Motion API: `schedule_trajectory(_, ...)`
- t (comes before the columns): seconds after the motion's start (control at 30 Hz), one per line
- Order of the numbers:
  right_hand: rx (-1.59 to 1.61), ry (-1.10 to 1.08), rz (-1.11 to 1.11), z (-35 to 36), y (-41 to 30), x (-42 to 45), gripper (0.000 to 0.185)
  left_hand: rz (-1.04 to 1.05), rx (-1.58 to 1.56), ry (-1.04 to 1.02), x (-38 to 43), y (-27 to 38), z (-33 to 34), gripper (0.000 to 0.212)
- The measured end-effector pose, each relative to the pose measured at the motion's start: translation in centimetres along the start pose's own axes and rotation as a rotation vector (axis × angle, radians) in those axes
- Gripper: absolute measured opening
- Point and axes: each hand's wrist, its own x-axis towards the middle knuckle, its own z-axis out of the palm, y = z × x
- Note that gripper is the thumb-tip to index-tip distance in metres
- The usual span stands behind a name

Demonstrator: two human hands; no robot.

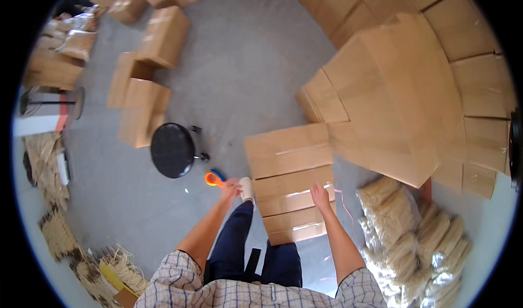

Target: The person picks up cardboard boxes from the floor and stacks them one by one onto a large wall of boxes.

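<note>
Several cardboard cartons stand in a row before me, a far carton (290, 150), a middle carton (282, 191) and a near carton (282, 228), with strips of clear tape across their tops. My right hand (320, 194) is over the right end of the middle carton, fingers loosely bent and nothing visible in them; whether it touches the cardboard is unclear. To the left of the cartons, my left hand (231, 188) has curled fingers, above my light shoe (246, 189). An orange and blue tape dispenser (214, 178) adjoins its fingertips; blur hides whether they grip it.
A round black stool (172, 150) on casters stands at the left. Large stacked cartons (392, 91) fill the right side. Clear bags of tan fibre bundles (392, 222) lie at the lower right, near pink string (347, 210). More cartons (163, 38) stand at the upper left.
</note>
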Motion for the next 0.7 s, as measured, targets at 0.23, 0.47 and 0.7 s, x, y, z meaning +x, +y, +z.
schedule_trajectory(0.23,0.056,0.127,0.198,-0.2,5.2,11.1,0.070,0.002,0.215,0.185,8.7,-1.8,6.3,0.069)
schedule_trajectory(0.47,0.199,0.103,0.315,0.6,8.7,16.8,0.077,-0.164,0.299,0.292,14.5,0.0,12.0,0.118)
schedule_trajectory(0.7,0.165,0.215,0.320,0.8,7.8,17.1,0.054,-0.456,0.485,0.508,17.9,-2.0,13.6,0.121)
